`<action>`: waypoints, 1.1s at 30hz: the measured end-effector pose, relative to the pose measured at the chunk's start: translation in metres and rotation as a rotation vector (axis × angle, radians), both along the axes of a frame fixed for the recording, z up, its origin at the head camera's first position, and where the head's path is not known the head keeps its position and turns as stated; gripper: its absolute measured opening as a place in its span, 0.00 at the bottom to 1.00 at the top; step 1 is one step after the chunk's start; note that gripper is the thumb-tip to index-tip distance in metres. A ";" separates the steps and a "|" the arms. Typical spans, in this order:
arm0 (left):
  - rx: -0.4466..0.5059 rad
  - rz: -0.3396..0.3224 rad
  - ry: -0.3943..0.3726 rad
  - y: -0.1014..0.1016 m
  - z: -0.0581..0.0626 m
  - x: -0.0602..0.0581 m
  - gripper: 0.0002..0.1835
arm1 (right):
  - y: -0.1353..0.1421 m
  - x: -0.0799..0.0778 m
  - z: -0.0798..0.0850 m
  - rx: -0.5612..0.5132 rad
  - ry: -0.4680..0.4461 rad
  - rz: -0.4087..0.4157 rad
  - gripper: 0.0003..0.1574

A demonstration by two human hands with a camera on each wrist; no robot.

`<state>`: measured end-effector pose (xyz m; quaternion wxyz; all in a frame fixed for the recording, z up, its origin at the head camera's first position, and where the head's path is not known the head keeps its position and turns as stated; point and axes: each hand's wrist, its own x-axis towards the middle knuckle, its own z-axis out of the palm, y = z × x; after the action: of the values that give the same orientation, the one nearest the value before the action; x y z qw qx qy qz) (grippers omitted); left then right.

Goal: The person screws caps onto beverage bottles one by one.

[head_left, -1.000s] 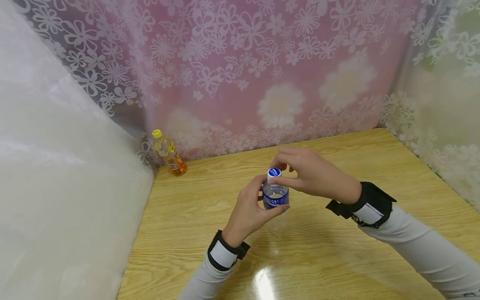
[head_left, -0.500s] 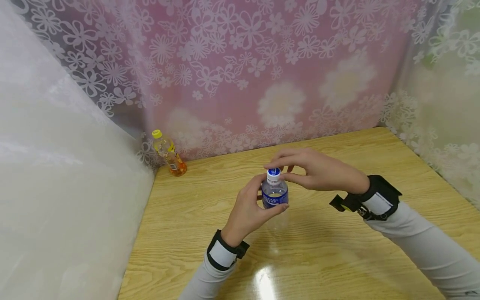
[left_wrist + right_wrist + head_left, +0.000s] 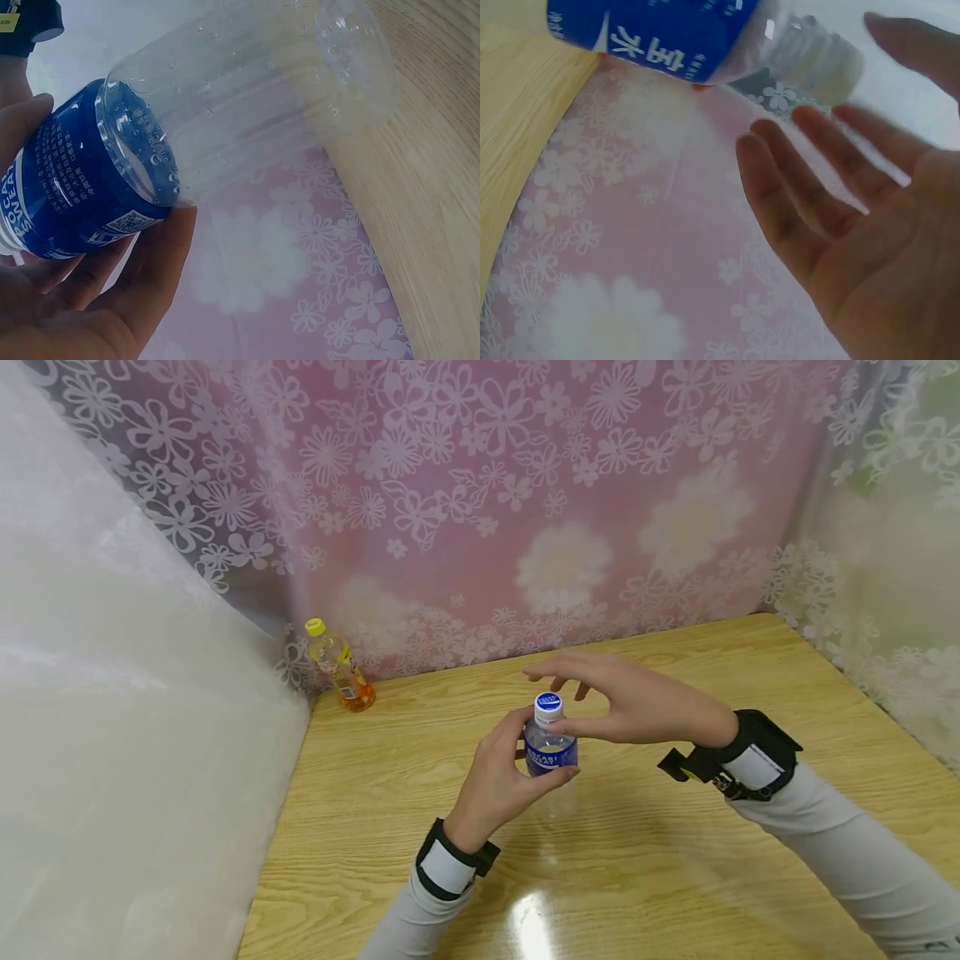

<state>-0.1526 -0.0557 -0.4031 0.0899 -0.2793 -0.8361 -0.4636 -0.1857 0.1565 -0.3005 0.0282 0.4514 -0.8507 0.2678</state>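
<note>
A clear plastic drink bottle (image 3: 551, 758) with a blue label and a white, blue-topped cap (image 3: 549, 706) stands upright in the middle of the head view. My left hand (image 3: 498, 785) grips it round the label, thumb on the near side. In the left wrist view, the bottle's lower part (image 3: 247, 97) looks colourless, with droplets on its wall. My right hand (image 3: 633, 702) is spread beside the cap, thumb close to the neck and the other fingers lifted behind. The right wrist view shows these fingers (image 3: 810, 187) loosely extended, with a gap between them and the cap.
A yellow-capped bottle (image 3: 341, 668) with some orange-brown contents stands at the table's far left corner. The wooden table (image 3: 390, 752) meets a pink floral curtain (image 3: 450, 527) behind, a white sheet (image 3: 135, 735) on the left and a pale curtain (image 3: 892, 577) on the right.
My right fingers have come off the cap and spread apart, the hand shifting slightly right. The print on the cap has turned. My left hand and the bottle hold their place.
</note>
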 end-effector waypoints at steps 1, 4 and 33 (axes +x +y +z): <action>0.000 0.000 -0.003 0.000 0.000 0.000 0.40 | 0.002 0.000 0.001 -0.008 -0.019 0.030 0.35; 0.000 -0.002 -0.010 0.000 0.000 0.000 0.40 | 0.005 -0.001 0.003 -0.025 -0.028 0.106 0.30; -0.015 -0.008 0.023 0.004 -0.004 -0.002 0.40 | -0.004 -0.001 -0.005 0.026 0.125 -0.075 0.23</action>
<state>-0.1543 -0.0521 -0.4070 0.0956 -0.2889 -0.8371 -0.4546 -0.1866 0.1529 -0.3058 0.0854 0.4353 -0.8671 0.2267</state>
